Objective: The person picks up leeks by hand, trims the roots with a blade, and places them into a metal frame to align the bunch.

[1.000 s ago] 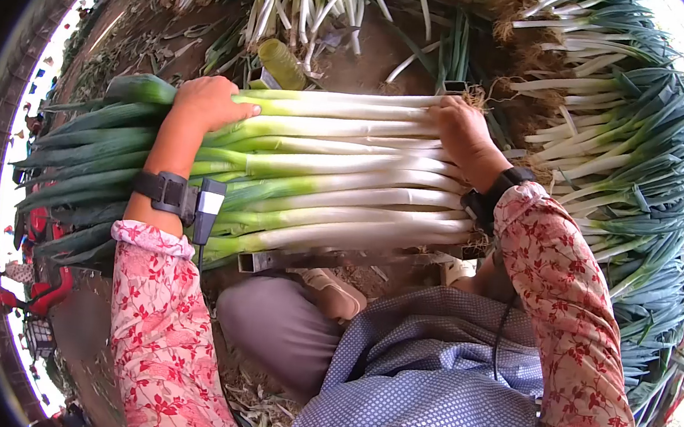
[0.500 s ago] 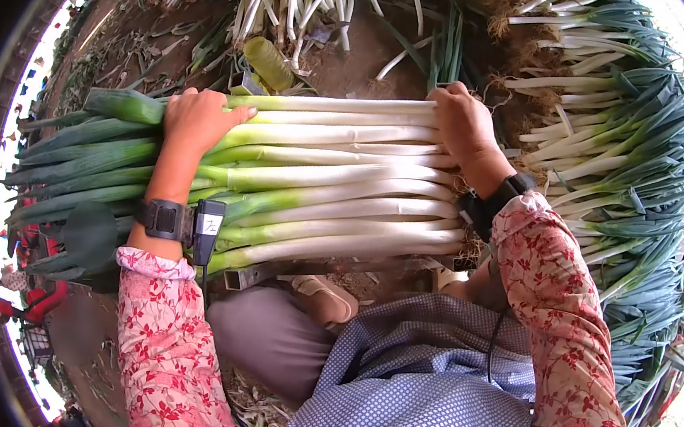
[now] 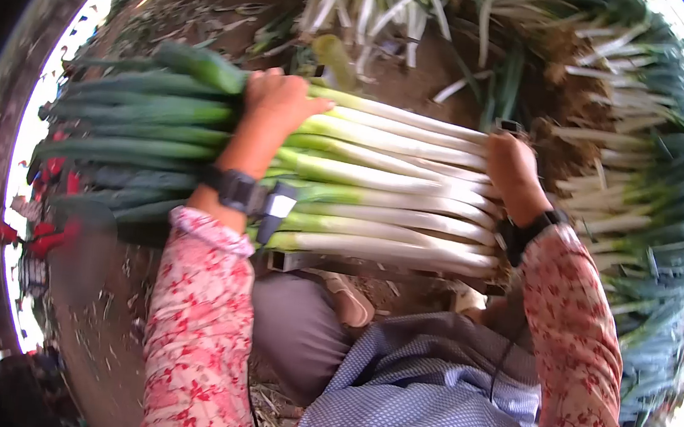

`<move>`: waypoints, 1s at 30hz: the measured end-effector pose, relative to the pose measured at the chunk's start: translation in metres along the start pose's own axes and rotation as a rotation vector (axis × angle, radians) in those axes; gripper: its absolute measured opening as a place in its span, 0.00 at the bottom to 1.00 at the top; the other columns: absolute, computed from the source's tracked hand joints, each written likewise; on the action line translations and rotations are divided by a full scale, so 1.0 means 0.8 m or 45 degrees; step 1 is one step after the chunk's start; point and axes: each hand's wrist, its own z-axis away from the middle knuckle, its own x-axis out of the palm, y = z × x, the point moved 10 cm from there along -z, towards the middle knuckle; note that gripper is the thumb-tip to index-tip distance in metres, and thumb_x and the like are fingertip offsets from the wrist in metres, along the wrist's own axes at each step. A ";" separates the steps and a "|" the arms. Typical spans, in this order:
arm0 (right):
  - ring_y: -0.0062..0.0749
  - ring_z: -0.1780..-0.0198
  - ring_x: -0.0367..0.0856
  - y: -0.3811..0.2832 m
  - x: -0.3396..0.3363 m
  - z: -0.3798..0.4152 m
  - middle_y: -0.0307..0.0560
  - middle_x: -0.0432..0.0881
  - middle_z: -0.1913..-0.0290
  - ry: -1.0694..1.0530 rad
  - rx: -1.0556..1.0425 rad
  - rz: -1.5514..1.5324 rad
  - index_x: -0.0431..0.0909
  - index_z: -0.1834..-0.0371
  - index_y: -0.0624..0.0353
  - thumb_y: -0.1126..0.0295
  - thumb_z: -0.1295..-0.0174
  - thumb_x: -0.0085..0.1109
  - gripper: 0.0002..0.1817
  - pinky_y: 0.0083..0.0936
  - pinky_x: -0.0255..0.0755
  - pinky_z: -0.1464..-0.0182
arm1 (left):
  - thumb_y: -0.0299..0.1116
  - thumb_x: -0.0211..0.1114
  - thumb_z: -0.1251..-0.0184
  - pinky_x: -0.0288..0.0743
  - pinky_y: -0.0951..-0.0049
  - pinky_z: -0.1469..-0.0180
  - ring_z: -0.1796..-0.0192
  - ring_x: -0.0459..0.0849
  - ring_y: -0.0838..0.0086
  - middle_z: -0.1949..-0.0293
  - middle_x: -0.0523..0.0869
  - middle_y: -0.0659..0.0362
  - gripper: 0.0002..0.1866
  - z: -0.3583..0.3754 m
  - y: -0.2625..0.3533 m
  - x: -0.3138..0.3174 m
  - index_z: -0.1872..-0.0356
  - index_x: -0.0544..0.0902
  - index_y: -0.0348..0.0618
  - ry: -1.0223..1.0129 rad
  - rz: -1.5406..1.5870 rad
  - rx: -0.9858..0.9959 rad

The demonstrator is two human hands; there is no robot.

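A broad layer of leeks [image 3: 395, 182] lies side by side in front of me, green leaves to the left and white ends to the right. My left hand [image 3: 274, 106] is closed over the far edge of the layer where green turns pale, its thumb lying along the stalks. At the white root ends, my right hand [image 3: 514, 161] is curled into a fist around the end of the farthest leek; its fingertips are hidden. Beneath the layer a metal frame [image 3: 336, 265] shows along the near edge.
More leeks [image 3: 668, 206] are heaped along the right side, roots facing inward. Another pile [image 3: 373, 0] lies at the far side. A yellowish bottle [image 3: 333, 58] stands beyond my left hand. Leaf scraps litter the dirt ground [image 3: 203, 32]. My knee [image 3: 297, 325] is close to the frame.
The whole view has shifted, so leeks and hands appear farther right. My right hand has come slightly nearer me, uncovering a metal post end beyond it. Both hands keep their hold.
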 end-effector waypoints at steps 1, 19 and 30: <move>0.46 0.58 0.82 -0.007 -0.019 0.010 0.51 0.82 0.63 0.035 0.080 -0.128 0.81 0.64 0.58 0.71 0.47 0.56 0.08 0.37 0.75 0.56 | 0.66 0.60 0.49 0.67 0.56 0.48 0.54 0.80 0.57 0.63 0.84 0.47 0.30 -0.002 0.000 0.002 0.68 0.87 0.47 0.053 -0.006 0.018; 0.47 0.44 0.69 -0.062 -0.005 -0.008 0.53 0.75 0.50 0.304 -0.135 -0.514 0.70 0.48 0.55 0.57 0.36 0.42 0.19 0.43 0.57 0.40 | 0.57 0.41 0.33 0.66 0.59 0.39 0.40 0.74 0.54 0.43 0.76 0.46 0.32 -0.050 -0.218 0.013 0.49 0.80 0.40 -0.537 -0.018 -0.291; 0.47 0.44 0.69 -0.061 -0.002 -0.012 0.52 0.74 0.48 0.199 -0.132 -0.515 0.69 0.46 0.55 0.56 0.37 0.42 0.21 0.44 0.55 0.37 | 0.52 0.44 0.32 0.63 0.57 0.39 0.41 0.73 0.51 0.42 0.76 0.47 0.29 0.012 -0.432 0.108 0.46 0.76 0.37 -0.529 0.379 -0.404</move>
